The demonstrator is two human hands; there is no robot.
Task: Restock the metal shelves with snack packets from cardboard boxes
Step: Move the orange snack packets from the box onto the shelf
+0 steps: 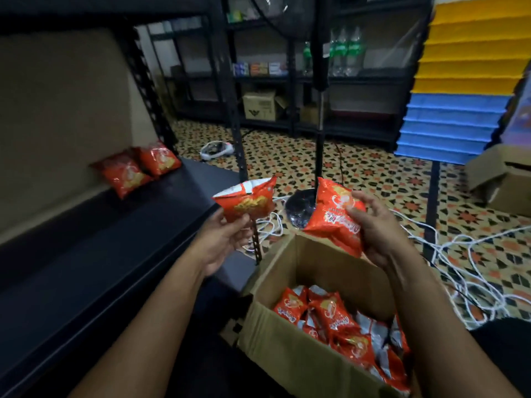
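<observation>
My left hand (222,239) pinches the lower edge of a red snack packet (247,201) held up over the end of the black metal shelf (94,254). My right hand (376,228) grips a second red packet (334,216) above the open cardboard box (290,357). Several more red packets (342,326) lie inside the box. Two red packets (138,169) lean against the brown back panel at the far end of the shelf.
A fan's pole and round base (301,208) stand just beyond the box. White rope (459,254) sprawls over the patterned floor at right. Another cardboard box (505,179) sits at far right, with stacked blue and yellow trays (457,81) behind. Dark shelving holds bottles and cartons at the back.
</observation>
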